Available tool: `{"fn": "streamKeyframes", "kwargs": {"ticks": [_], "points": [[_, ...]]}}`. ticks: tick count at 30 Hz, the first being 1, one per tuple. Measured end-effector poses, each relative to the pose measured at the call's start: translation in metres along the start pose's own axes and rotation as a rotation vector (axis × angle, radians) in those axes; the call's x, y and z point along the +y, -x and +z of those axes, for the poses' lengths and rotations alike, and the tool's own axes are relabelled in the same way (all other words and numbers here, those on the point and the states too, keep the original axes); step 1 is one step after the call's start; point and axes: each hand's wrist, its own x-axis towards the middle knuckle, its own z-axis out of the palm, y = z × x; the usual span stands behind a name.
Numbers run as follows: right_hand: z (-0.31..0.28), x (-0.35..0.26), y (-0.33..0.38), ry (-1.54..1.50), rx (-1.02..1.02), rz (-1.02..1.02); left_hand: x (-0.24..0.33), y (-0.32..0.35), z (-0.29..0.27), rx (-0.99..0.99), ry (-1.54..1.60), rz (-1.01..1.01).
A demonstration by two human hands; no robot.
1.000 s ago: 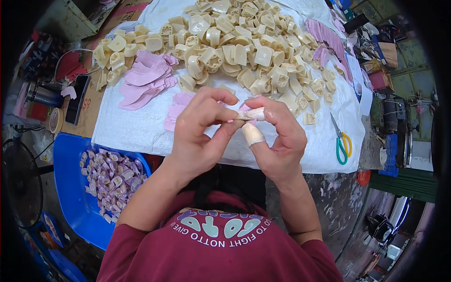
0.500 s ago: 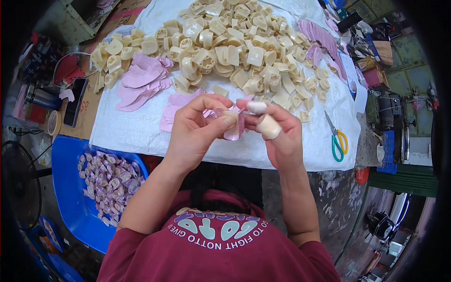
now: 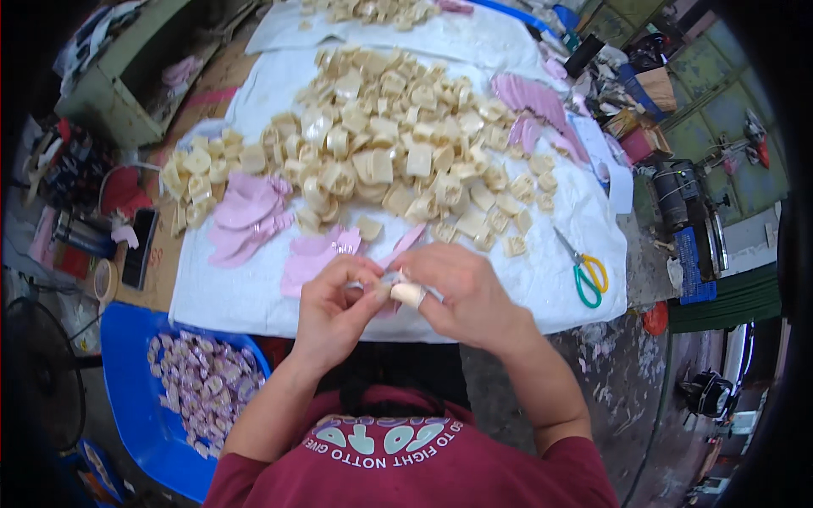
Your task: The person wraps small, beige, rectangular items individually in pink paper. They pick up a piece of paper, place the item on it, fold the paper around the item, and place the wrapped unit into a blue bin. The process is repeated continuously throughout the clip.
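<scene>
Blue bin (image 3: 127, 398) at lower left holds a heap of purple-and-cream wrapped pieces (image 3: 207, 389), loose, no order. Small piece is up at the fingertips, over the near edge of the white cloth (image 3: 229, 296); mostly covered by fingers, only pale and purplish bits show, exact shape can't be told. Pink strip (image 3: 405, 244) points up and right just beyond the fingers. Left hand (image 3: 334, 309) pinches the small piece, thumb against forefinger; right hand (image 3: 457, 292) closes in on it from the other side, capped thumb pressed near, other fingers bent over. Beige pieces (image 3: 373, 135) piled beyond, pink sheets (image 3: 250, 216) at left, scissors (image 3: 584, 271) at right. Versus half a second ago: hands closer together, right fingers bunched, pink flap below the piece no longer plain; view takes in more of the table's far end.
</scene>
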Motion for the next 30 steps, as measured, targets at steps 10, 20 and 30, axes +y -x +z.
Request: {"fn": "streamKeyframes", "kwargs": {"ticks": [10, 20, 30], "points": [[0.031, 0.003, 0.01, -0.328, 0.168, 0.204, 0.006, -0.008, -0.008, -0.018, -0.102, -0.043], [0.038, -0.012, 0.014, 0.069, 0.391, -0.125, -0.006, -0.007, 0.001, 0.085, 0.805, -0.519], [0.07, -0.009, 0.007, -1.253, 0.226, 0.429, 0.014, -0.01, 0.024, 0.264, 0.497, -0.25]]}}
